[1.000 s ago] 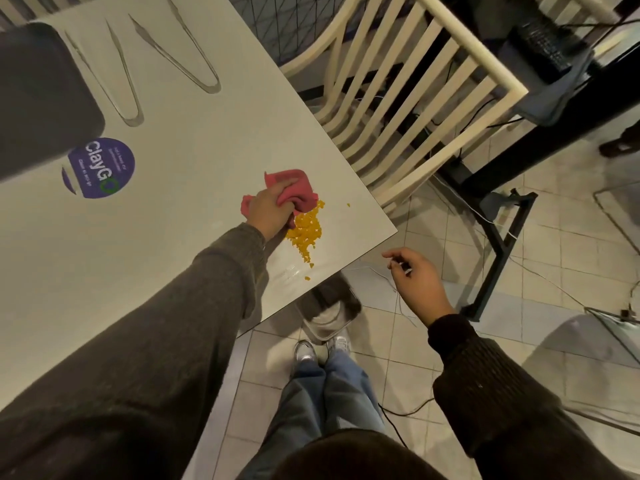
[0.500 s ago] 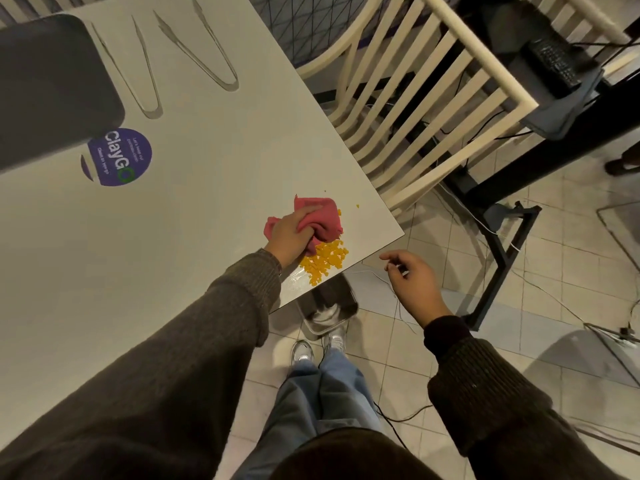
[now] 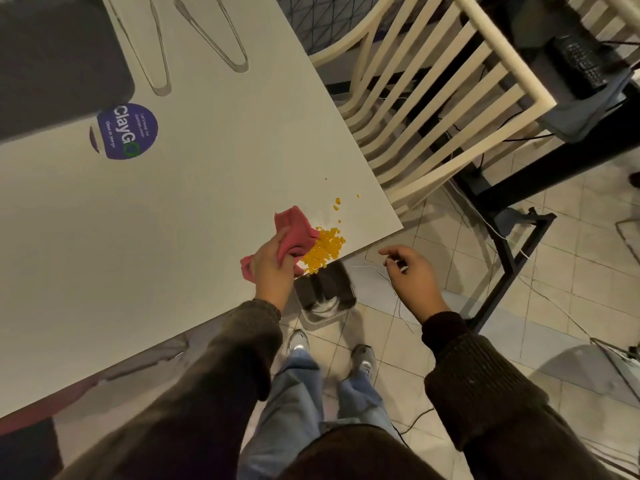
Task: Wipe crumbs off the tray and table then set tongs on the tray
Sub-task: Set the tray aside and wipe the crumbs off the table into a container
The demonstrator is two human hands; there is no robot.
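Left grip [image 3: 272,268] tight on the pink cloth [image 3: 294,230], right grip [image 3: 412,275] open and empty; best to push the yellow crumbs [image 3: 323,249] at the near bench [image 3: 207,202] edge slowly into the bin [image 3: 327,292] below, then catch the few strays farther right.

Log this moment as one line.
left hand: grips pink cloth | crumbs: at table edge | right hand: open, empty | tongs: untouched

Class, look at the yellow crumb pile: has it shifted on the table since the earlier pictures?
Yes. The crumb pile has been pushed by the pink cloth toward the table's near edge, now right at it above the metal bin.
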